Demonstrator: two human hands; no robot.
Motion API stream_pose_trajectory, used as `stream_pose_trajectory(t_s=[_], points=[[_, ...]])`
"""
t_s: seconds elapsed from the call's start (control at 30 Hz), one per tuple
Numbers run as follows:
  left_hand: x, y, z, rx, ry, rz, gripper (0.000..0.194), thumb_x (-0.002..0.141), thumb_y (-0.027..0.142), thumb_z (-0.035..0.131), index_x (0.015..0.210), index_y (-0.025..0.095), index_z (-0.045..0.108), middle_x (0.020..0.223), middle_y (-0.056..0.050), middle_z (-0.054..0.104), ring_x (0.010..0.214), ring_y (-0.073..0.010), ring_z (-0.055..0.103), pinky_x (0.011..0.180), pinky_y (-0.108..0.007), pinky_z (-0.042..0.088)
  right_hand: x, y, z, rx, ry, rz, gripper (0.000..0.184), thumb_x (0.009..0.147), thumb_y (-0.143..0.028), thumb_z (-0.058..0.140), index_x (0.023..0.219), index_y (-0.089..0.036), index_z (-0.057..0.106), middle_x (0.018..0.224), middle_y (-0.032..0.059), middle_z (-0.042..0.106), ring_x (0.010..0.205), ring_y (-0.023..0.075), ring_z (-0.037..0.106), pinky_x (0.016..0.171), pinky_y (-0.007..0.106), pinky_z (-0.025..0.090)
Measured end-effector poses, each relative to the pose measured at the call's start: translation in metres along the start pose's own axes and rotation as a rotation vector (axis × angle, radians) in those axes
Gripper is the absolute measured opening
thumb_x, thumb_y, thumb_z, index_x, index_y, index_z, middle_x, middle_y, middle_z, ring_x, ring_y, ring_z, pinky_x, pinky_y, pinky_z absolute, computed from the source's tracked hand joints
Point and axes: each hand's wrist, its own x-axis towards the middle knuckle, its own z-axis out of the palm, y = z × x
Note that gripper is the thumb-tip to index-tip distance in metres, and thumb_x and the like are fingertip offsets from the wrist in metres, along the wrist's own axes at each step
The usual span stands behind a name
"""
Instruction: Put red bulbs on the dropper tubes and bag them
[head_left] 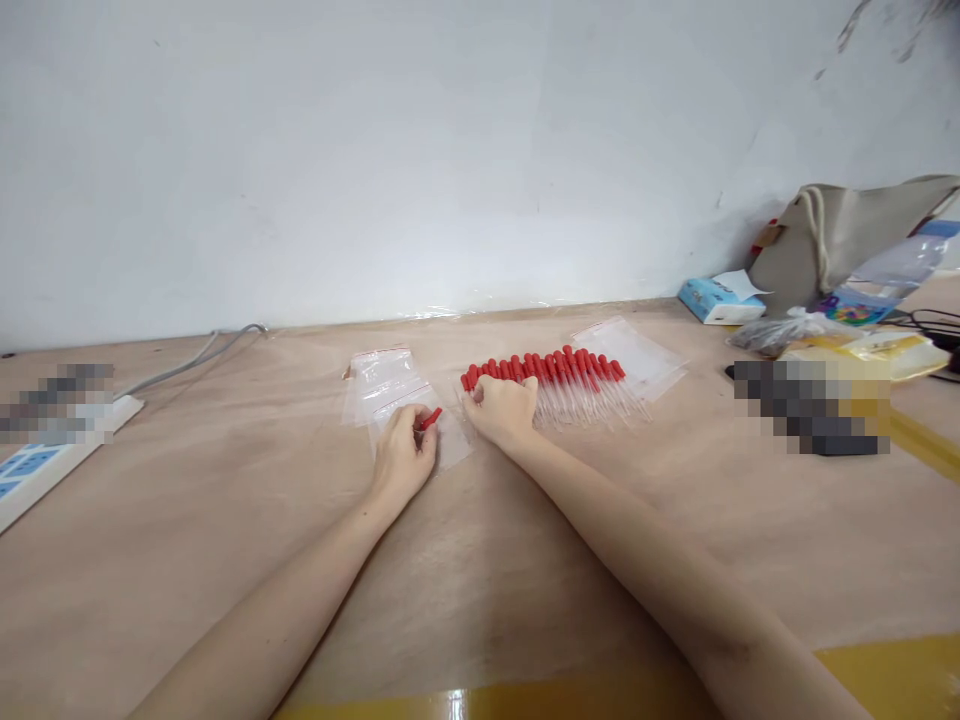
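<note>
My left hand (405, 452) is closed on a red-capped dropper (430, 418) that lies on a small clear zip bag (450, 440). A short stack of more clear zip bags (377, 380) sits just behind it. My right hand (504, 408) is curled at the left end of a row of several glass droppers with red bulbs (559, 378), its fingers pinching at one of them. Those droppers lie on the wooden table (480, 580) with another pile of clear bags (637, 355) behind them.
A white power strip (45, 462) with a grey cable (191, 362) lies at the left. At the right stand a tissue pack (716, 298), a beige drawstring bag (840, 240), plastic wrappers and a dark object. A white wall (450, 150) backs the table.
</note>
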Motion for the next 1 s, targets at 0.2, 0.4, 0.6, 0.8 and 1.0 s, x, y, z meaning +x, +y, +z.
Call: stream_pose_trajectory(t_s=[0.2, 0.4, 0.6, 0.8, 1.0], points=[[0.002, -0.010, 0.001, -0.007, 0.058, -0.003, 0.023, 0.078, 0.017, 0.045, 0.096, 0.018, 0.059, 0.086, -0.005, 0.051, 0.081, -0.0174, 0.054, 0.072, -0.032, 0.048, 0.005, -0.019, 0.004, -0.086, -0.100, -0.075, 0.025, 0.078, -0.032, 0.044, 0.075, -0.015, 0.062, 0.074, 0.0112, 0.066, 0.074, 0.0218, 0.058, 0.079, 0.041, 0.020], [0.002, -0.007, 0.000, -0.057, 0.055, -0.016, 0.014, 0.077, 0.023, 0.052, 0.085, 0.016, 0.062, 0.082, -0.004, 0.050, 0.074, -0.0148, 0.054, 0.069, -0.029, 0.050, 0.012, -0.036, 0.009, -0.119, -0.190, -0.081, 0.016, 0.072, -0.015, 0.047, 0.067, -0.013, 0.062, 0.071, 0.0110, 0.065, 0.068, 0.0227, 0.060, 0.082, 0.043, 0.019], [0.001, -0.002, -0.003, -0.051, 0.047, 0.087, 0.014, 0.080, 0.027, 0.051, 0.085, 0.017, 0.059, 0.087, -0.005, 0.053, 0.080, -0.0159, 0.054, 0.072, -0.030, 0.048, -0.008, -0.013, -0.009, -0.018, 0.014, -0.099, 0.024, 0.081, -0.023, 0.038, 0.089, -0.008, 0.054, 0.081, 0.0166, 0.062, 0.080, 0.0248, 0.057, 0.074, 0.037, 0.031], [-0.001, 0.008, -0.008, -0.020, -0.110, 0.173, 0.014, 0.084, 0.027, 0.046, 0.090, 0.019, 0.056, 0.086, -0.003, 0.059, 0.079, -0.0158, 0.055, 0.070, -0.029, 0.045, -0.046, 0.066, -0.033, 0.414, -0.027, -0.323, 0.017, 0.085, -0.021, 0.034, 0.094, -0.016, 0.048, 0.079, 0.0065, 0.061, 0.071, 0.0164, 0.056, 0.062, 0.027, 0.040], [-0.003, 0.010, -0.006, -0.060, -0.164, 0.162, 0.015, 0.084, 0.028, 0.046, 0.089, 0.019, 0.056, 0.084, -0.003, 0.058, 0.077, -0.0157, 0.055, 0.067, -0.028, 0.044, -0.070, 0.098, -0.035, 0.396, 0.071, -0.444, 0.026, 0.085, -0.016, 0.037, 0.104, -0.020, 0.055, 0.093, 0.0064, 0.062, 0.085, 0.0163, 0.056, 0.075, 0.031, 0.041]])
